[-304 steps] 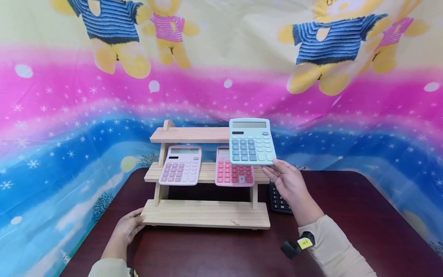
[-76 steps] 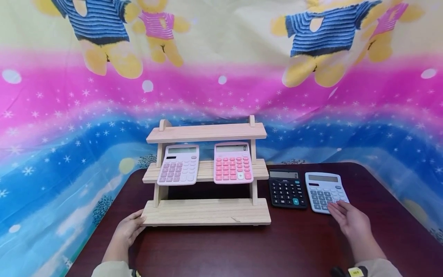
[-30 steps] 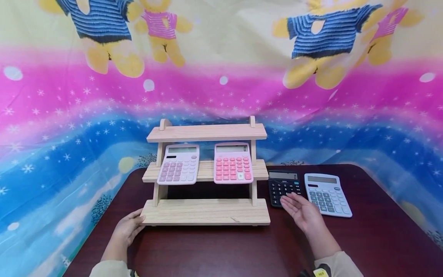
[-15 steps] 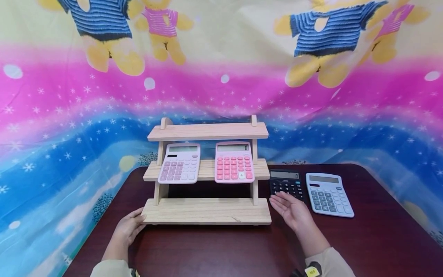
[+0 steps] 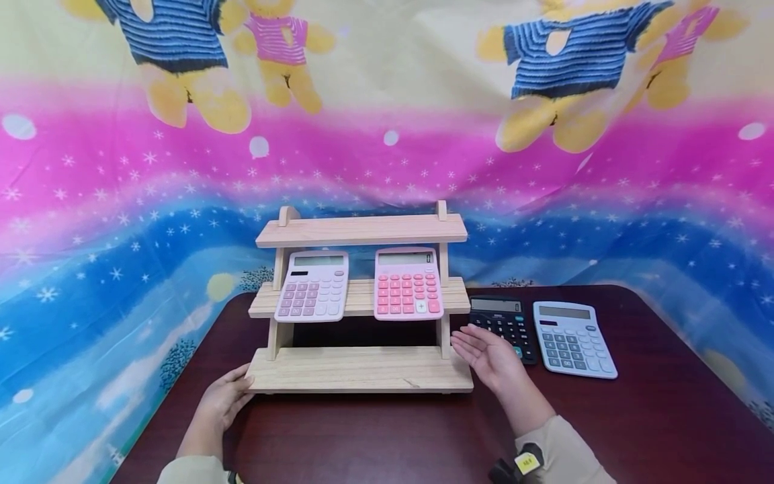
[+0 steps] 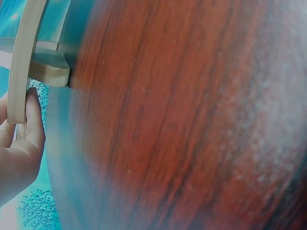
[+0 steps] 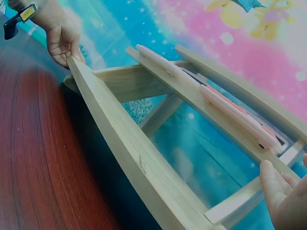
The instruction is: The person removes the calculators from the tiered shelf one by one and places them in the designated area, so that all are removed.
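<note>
A three-tier wooden display stand (image 5: 363, 370) stands on the table. My left hand (image 5: 221, 402) grips the left end of its bottom board; in the left wrist view, thumb and fingers of that hand (image 6: 24, 139) lie on either side of the board. My right hand (image 5: 492, 359), fingers extended and palm up, is by the stand's right upright and holds nothing. On the middle shelf lean a white-and-mauve calculator (image 5: 313, 286) and a pink calculator (image 5: 408, 284). Right of the stand lie a black calculator (image 5: 502, 323), partly behind my right hand, and a pale blue calculator (image 5: 574, 339).
The dark red-brown table (image 5: 363, 437) has rounded back corners. A printed cloth (image 5: 387, 161) with bears and snowflakes hangs close behind and at both sides. The stand's top board (image 5: 363, 230) rises in front of the cloth.
The pale blue calculator, held up by my right hand earlier, now lies beside the black one. My right hand let it go and moved left to the stand. The left hand keeps its grip.
</note>
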### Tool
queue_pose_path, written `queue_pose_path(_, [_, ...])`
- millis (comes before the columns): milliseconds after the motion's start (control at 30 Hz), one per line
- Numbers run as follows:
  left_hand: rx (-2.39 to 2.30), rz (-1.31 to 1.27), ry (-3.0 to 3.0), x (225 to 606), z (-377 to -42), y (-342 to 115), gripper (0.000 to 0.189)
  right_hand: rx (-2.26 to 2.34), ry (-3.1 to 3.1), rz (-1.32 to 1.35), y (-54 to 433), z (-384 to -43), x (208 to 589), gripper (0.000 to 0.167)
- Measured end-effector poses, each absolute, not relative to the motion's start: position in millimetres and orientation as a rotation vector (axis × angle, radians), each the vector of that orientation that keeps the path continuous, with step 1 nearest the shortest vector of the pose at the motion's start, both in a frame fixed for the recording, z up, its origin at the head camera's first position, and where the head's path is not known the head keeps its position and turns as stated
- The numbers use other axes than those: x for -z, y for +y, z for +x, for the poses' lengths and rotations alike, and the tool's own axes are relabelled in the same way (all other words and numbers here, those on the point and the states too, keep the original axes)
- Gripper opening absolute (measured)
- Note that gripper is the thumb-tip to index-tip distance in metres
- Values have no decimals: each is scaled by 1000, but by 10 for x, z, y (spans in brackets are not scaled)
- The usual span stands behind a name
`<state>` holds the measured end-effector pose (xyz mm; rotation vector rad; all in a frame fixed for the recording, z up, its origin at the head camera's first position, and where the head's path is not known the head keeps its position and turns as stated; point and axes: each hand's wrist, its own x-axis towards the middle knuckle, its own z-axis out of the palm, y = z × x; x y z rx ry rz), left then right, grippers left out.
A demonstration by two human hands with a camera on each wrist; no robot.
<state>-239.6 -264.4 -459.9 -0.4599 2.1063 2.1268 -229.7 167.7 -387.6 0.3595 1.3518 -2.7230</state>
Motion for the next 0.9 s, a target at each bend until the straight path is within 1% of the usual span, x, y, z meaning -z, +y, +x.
queue_pose_path(367, [-2140, -465, 2095, 4592, -2392, -2645, 59, 2725, 1388, 302, 1540, -2367, 3857, 11])
queue_pose_path(433, [-2140, -465, 2091, 4612, -2393, -2649, 58, 2724, 1375, 303, 1526, -2377, 3855, 12])
queue_pose_path(633, [-2114, -486, 2103, 4675, -2399, -2661, 57, 2722, 1347, 316, 1471, -2423, 3837, 26])
queue_pose_path(900, [-2102, -464, 2131, 4655, -2438, -2659, 57, 2732, 1354, 276, 1379, -2508, 3823, 22])
